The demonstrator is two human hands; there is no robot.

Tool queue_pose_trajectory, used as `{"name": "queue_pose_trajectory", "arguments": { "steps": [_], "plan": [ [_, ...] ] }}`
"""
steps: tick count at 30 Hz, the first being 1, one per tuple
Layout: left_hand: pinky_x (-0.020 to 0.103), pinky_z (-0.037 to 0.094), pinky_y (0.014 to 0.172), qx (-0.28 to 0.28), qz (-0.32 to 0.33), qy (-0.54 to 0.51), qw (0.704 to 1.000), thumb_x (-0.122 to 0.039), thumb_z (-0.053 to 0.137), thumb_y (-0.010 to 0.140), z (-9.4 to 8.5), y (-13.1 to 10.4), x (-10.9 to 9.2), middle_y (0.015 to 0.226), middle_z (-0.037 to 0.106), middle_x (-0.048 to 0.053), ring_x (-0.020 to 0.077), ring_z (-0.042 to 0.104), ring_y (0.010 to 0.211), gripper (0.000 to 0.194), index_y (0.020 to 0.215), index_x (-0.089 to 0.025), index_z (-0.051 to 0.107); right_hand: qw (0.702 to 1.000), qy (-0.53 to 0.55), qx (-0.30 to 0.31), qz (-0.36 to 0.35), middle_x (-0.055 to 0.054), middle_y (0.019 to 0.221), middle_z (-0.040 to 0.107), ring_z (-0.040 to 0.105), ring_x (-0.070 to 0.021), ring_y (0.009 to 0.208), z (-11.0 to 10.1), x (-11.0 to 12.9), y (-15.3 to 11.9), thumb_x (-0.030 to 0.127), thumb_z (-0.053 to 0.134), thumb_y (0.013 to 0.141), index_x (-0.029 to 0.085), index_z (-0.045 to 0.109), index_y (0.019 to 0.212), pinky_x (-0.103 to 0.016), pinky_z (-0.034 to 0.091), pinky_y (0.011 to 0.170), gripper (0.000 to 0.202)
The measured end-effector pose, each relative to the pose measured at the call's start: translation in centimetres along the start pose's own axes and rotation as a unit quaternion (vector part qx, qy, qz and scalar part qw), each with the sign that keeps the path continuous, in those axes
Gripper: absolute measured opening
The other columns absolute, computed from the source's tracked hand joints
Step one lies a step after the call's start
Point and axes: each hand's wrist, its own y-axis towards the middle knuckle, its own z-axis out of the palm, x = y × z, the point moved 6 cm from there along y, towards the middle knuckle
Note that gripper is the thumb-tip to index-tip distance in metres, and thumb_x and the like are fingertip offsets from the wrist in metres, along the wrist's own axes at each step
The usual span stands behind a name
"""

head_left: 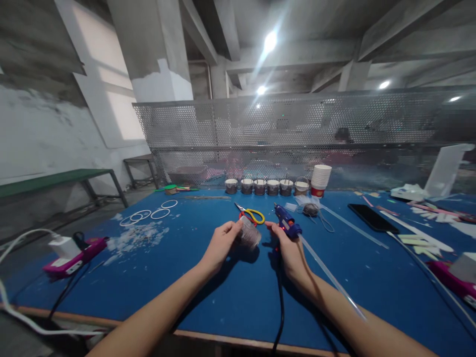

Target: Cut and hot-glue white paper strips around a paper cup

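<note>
My left hand [222,243] pinches a small grey-brown wrapped cup [250,234] by its rim, holding it tilted over the blue table [226,302]. Just to its right, my right hand [287,245] is closed around a blue glue gun [285,220], whose nozzle points up and away from me. A long clear glue stick [330,275] sticks out of the back of the gun and a black cord hangs below it. Beyond the cup lie scissors [255,216] with yellow and red handles, partly hidden by the cup.
Several wrapped cups [259,187] line the table's back beside stacked white cups [321,177]. White rings [160,213] and scraps [137,237] lie left. A twine ball [310,210] and black phone [373,217] lie right. Pink power strips [76,260] flank both sides.
</note>
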Motion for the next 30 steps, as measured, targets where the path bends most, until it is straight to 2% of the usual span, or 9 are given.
{"name": "queue_pose_trajectory", "arguments": {
  "steps": [5,8,11,15,18,21,24,27,30],
  "plan": [
    [0.025,0.030,0.054,-0.013,0.105,0.155,0.982,-0.053,0.057,0.077,0.0,-0.3,-0.5,0.055,0.035,-0.006,0.0119,0.035,0.055,0.043,0.053,-0.022,0.038,0.997,0.061,-0.007,0.056,-0.009,0.089,0.074,0.070,-0.0211,0.085,1.0,-1.2,-0.1,0.046,0.063,0.069,0.019,0.073,0.082,-0.029,0.053,0.069,0.031],
    [0.027,0.035,0.062,0.015,0.184,0.260,0.948,-0.044,0.063,0.075,0.3,-0.3,-0.8,0.056,0.042,-0.003,0.0155,0.042,0.061,0.040,0.051,-0.022,0.038,0.995,0.077,-0.009,0.064,-0.008,0.087,0.075,0.070,-0.0208,0.083,1.2,-1.2,0.0,0.044,0.065,0.066,0.019,0.073,0.077,-0.028,0.053,0.068,0.028],
    [0.028,0.039,0.067,0.051,0.222,0.369,0.901,-0.039,0.073,0.070,0.9,-0.2,-0.5,0.062,0.053,0.000,0.0197,0.051,0.071,0.038,0.054,-0.023,0.042,0.994,0.086,-0.026,0.068,-0.008,0.083,0.074,0.069,-0.0213,0.084,0.7,-1.2,0.6,0.041,0.065,0.065,0.020,0.071,0.072,-0.028,0.052,0.067,0.024],
    [0.029,0.045,0.069,0.068,0.228,0.501,0.832,-0.041,0.082,0.063,1.6,-0.3,-0.2,0.092,0.066,0.007,0.0253,0.057,0.094,0.033,0.077,-0.023,0.058,0.990,0.100,-0.048,0.082,-0.007,0.075,0.073,0.069,-0.0214,0.080,0.0,-1.3,1.6,0.037,0.063,0.065,0.020,0.068,0.066,-0.028,0.050,0.063,0.018],
    [0.033,0.050,0.073,0.069,0.251,0.546,0.796,-0.048,0.081,0.061,1.4,-1.1,-1.1,0.114,0.062,0.010,0.0285,0.055,0.108,0.056,0.106,-0.023,0.059,0.988,0.109,-0.055,0.095,-0.006,0.071,0.072,0.068,-0.0202,0.073,-0.2,-1.4,2.0,0.034,0.062,0.065,0.020,0.067,0.064,-0.025,0.046,0.055,0.015],
    [0.038,0.050,0.083,0.054,0.309,0.557,0.769,-0.051,0.072,0.070,0.1,-2.2,-3.3,0.124,0.058,0.013,0.0299,0.053,0.115,0.056,0.117,-0.023,0.057,0.986,0.120,-0.053,0.107,-0.005,0.065,0.070,0.066,-0.0178,0.064,-0.1,-1.6,2.2,0.031,0.060,0.066,0.020,0.064,0.060,-0.023,0.043,0.049,0.013],
    [0.039,0.047,0.088,0.037,0.351,0.560,0.749,-0.044,0.055,0.085,-2.3,-2.9,-5.2,0.106,0.066,0.012,0.0268,0.060,0.101,0.030,0.104,-0.021,0.063,0.984,0.128,-0.044,0.117,-0.003,0.058,0.067,0.063,-0.0160,0.058,0.3,-1.8,2.1,0.028,0.058,0.068,0.019,0.064,0.060,-0.022,0.042,0.048,0.013],
    [0.033,0.047,0.073,-0.019,0.321,0.569,0.757,-0.036,0.040,0.092,-5.3,-2.2,-6.2,0.072,0.066,0.006,0.0211,0.061,0.070,0.028,0.083,-0.021,0.062,0.983,0.132,-0.025,0.125,-0.003,0.057,0.066,0.060,-0.0140,0.052,0.9,-2.1,1.7,0.026,0.058,0.068,0.018,0.064,0.061,-0.022,0.042,0.047,0.012],
    [0.029,0.046,0.064,-0.064,0.280,0.547,0.786,-0.033,0.042,0.089,-7.3,-1.3,-6.5,0.067,0.061,0.003,0.0187,0.058,0.060,0.020,0.087,-0.022,0.058,0.983,0.136,-0.002,0.123,-0.003,0.057,0.065,0.059,-0.0133,0.049,1.9,-2.2,0.9,0.024,0.060,0.067,0.017,0.063,0.063,-0.022,0.043,0.046,0.009]
  ]
}}
